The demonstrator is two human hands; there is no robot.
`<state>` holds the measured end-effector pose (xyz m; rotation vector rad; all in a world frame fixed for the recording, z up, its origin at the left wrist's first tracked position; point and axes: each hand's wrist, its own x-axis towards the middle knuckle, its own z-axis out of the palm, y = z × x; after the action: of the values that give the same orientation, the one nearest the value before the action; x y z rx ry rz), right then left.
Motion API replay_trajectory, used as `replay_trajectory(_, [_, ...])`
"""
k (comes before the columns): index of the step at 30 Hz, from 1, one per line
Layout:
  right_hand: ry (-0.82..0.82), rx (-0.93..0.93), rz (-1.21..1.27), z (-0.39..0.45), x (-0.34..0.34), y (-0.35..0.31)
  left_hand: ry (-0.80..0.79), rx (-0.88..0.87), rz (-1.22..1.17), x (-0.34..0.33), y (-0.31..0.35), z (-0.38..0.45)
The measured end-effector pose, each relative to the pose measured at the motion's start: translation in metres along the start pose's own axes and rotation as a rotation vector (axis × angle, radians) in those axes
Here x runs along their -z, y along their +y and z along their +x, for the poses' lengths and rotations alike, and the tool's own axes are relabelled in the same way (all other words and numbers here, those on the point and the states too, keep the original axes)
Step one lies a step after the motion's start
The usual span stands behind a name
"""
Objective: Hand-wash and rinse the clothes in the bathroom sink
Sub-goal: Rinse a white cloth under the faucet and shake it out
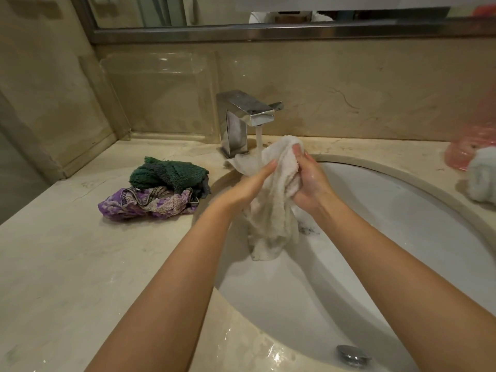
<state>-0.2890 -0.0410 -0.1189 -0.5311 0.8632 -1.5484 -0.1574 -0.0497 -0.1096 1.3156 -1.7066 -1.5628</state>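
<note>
The left hand [248, 183] is pressing flat, fingers straight, against a white cloth [272, 208]. The right hand [311, 181] is gripping the cloth with curled fingers. Faucet [247, 116] water is running onto it over the white sink [389, 237]. A green towel [169, 174] and purple cloth [145, 205] are lying on the counter [67, 264] nearby.

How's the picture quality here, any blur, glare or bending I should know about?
Head view: warm, dim yellowish light; the white cloth and both hands, left hand and right hand, are fairly sharp; the pink object at the right edge is smeared by blur; wide-angle bending curves the sink rim and counter; wet glare glints on the counter near the drain plug.
</note>
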Motion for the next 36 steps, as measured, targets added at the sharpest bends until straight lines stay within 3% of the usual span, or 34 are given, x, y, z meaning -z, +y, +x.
replay_trajectory(2, [-0.004, -0.013, 0.028, -0.001, 0.000, -0.002, 0.028, 0.058, 0.088, 0.002, -0.005, 0.002])
replay_trajectory(5, [0.000, -0.003, 0.052, 0.000, 0.001, -0.005, 0.260, 0.227, 0.388, 0.005, -0.012, 0.004])
replay_trajectory(8, [0.027, 0.002, 0.051, 0.001, 0.003, -0.006, 0.297, 0.248, 0.554, 0.004, -0.017, 0.005])
replay_trajectory(13, [0.069, 0.016, 0.044, 0.005, 0.004, -0.007, 0.245, -0.016, 0.546, 0.000, -0.014, 0.008])
replay_trajectory(18, [0.145, 0.059, 0.008, 0.009, 0.008, -0.007, 0.139, -0.095, 0.385, 0.011, -0.020, 0.013])
replay_trajectory(21, [0.252, 0.100, -0.054, 0.009, 0.014, -0.006, 0.263, -0.188, 0.494, 0.008, -0.014, 0.014])
replay_trajectory(24, [0.354, 0.130, -0.304, 0.012, 0.021, -0.003, 0.400, -0.261, 0.401, 0.004, -0.008, 0.010])
replay_trajectory(26, [0.373, 0.041, -0.483, 0.014, 0.024, 0.002, 0.470, -0.305, 0.293, 0.003, -0.005, 0.007])
replay_trajectory(29, [0.306, -0.135, -0.593, 0.013, 0.022, 0.010, 0.552, -0.384, 0.180, 0.001, -0.002, 0.003])
replay_trajectory(32, [0.189, -0.118, -0.809, 0.007, 0.016, 0.014, 0.615, -0.416, 0.050, 0.003, 0.001, 0.003])
replay_trajectory(36, [0.169, -0.106, -1.197, 0.004, 0.016, 0.023, 0.657, -0.401, -0.133, 0.008, 0.001, 0.006])
